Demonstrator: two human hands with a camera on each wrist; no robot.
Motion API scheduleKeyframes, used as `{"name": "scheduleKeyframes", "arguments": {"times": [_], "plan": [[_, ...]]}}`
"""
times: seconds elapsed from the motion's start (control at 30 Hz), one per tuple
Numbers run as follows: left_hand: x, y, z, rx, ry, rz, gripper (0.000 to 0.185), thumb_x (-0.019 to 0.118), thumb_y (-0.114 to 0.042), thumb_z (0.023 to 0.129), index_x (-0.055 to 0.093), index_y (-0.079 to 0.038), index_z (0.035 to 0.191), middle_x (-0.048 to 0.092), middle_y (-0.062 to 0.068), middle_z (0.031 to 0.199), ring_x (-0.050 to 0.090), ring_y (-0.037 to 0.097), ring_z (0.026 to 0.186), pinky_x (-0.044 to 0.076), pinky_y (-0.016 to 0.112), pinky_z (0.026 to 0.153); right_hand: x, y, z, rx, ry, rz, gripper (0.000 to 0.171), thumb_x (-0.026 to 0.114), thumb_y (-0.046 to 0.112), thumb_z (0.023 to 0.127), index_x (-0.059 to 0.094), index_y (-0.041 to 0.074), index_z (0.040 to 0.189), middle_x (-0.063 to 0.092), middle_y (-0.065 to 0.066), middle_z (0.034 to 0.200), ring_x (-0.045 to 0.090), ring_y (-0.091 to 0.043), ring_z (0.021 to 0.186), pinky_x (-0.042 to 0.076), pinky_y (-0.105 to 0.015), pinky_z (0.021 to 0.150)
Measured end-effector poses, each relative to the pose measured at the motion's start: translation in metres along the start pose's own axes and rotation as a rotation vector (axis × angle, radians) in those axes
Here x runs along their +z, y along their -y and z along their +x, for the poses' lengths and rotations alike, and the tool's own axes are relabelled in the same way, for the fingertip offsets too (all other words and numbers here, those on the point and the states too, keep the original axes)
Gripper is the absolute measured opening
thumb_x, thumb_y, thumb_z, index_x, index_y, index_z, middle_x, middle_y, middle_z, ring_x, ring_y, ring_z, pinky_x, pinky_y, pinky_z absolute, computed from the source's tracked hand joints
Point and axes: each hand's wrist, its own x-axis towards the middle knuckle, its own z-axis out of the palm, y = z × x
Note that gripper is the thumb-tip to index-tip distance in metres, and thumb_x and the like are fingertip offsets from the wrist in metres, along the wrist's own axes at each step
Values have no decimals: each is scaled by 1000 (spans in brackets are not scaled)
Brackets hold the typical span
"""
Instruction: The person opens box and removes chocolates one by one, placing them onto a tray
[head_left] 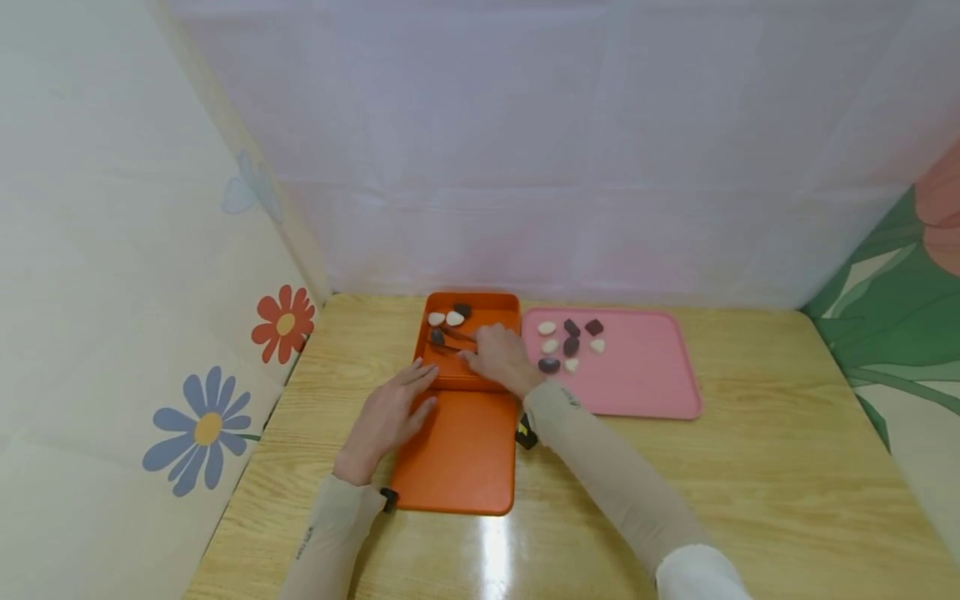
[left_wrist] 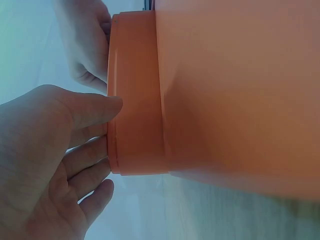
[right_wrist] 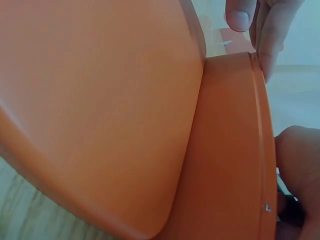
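Observation:
My right hand (head_left: pixel 501 354) reaches into the orange box (head_left: pixel 510 302) and grips a pair of dark tongs (head_left: pixel 459 335). The tongs' two arms point left, with their tips around a dark, rounded chocolate-like piece (head_left: pixel 437 337). Two white pieces (head_left: pixel 454 318) and another dark one (head_left: pixel 462 310) lie toward the back of the box. My left hand (head_left: pixel 387 421) rests at the box's near left corner, its fingers extended along the rim. In the left wrist view the thumb of that hand (left_wrist: pixel 50 155) lies over the box's edge; the box wall hides the tongs there.
A matching orange lid (head_left: pixel 457 454) lies flat right in front of the box. To the right, a pink tray (head_left: pixel 645 367) bears several white and dark pieces on its left half. Behind the wooden table (head_left: pixel 765 467) hangs a pale cloth; flowered cloths flank it.

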Motion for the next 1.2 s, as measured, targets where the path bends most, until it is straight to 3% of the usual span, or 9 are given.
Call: {"name": "scheduleKeyframes", "arguments": {"times": [0.27, 0.63, 0.93, 1.2], "plan": [[0, 0, 1, 6, -13, -11, 55, 79, -17, 98, 62, -2, 149, 62, 15, 153, 52, 36, 149, 52, 55, 112, -1, 5, -2, 22, 11, -44, 41, 65, 40, 107, 69, 13, 77, 45, 3, 53, 50, -11, 40, 37, -22, 38], [-1, -1, 3, 12, -17, -10, 54, 79, -17, 99, 63, -2, 148, 63, 15, 152, 53, 36, 148, 52, 54, 112, -4, 7, -5, -6, -42, -96, 47, 65, 39, 107, 63, 14, 68, 40, 4, 52, 48, -11, 39, 36, -23, 37], [-2, -2, 0, 4, -15, -4, 54, 79, -18, 99, 63, -2, 148, 63, 16, 152, 53, 36, 148, 53, 55, 111, -7, 7, -8, -7, -35, -91, 44, 65, 37, 107, 64, 13, 71, 47, 1, 56, 49, -11, 42, 37, -23, 39], [0, -1, 0, 5, -16, 2, 54, 79, -18, 99, 63, -2, 148, 63, 15, 152, 53, 35, 148, 53, 55, 110, -11, 7, -14, -22, -80, -112, 45, 66, 38, 107, 63, 13, 70, 48, 1, 55, 48, -10, 41, 36, -22, 38]]}}
